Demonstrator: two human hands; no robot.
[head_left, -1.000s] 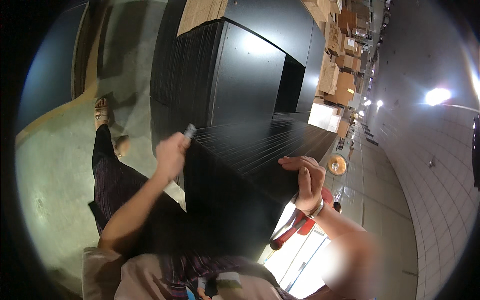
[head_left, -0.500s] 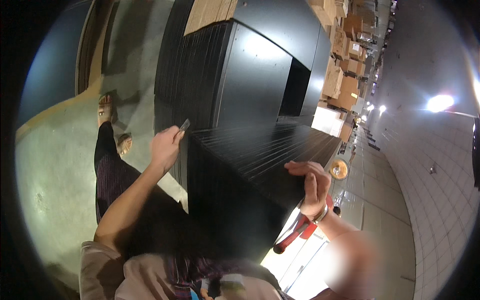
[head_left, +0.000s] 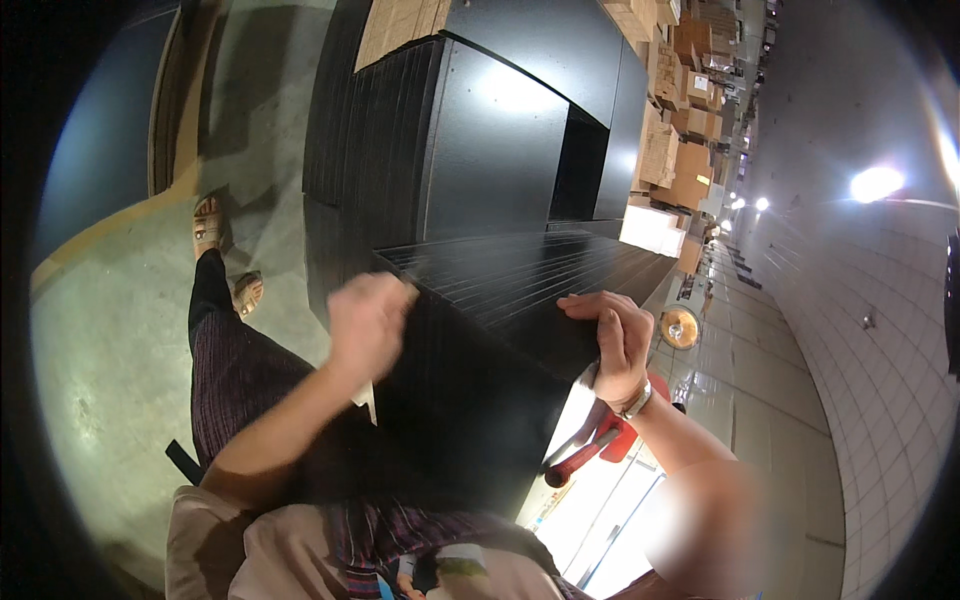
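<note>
A stack of black panels [head_left: 500, 285] stands before me, its thin edges fanned in lines. Its front panel [head_left: 460, 400] faces my body. My left hand [head_left: 368, 325] is a blurred fist at the stack's left corner. The small metal blade-like tool seen in it earlier is now lost in the blur. My right hand [head_left: 615, 340] lies at the right end of the panel edges, fingers stretched out to the left and bent at the knuckles, with a watch [head_left: 635, 402] on the wrist. It touches the panels and grasps nothing that I can see.
Another stack of black panels [head_left: 385, 140] stands behind, beside a black panel with a rectangular cutout [head_left: 500, 140]. Cardboard [head_left: 400, 30] lies on top. Cartons [head_left: 690, 175] line the far right. Below my right arm is a red-handled object [head_left: 575, 465]. A dark board [head_left: 100, 130] is at far left.
My left hand has moved right and slightly down, toward the front panel, and the tool no longer shows. The right hand has shifted slightly up and left, still at the stack's right end.
</note>
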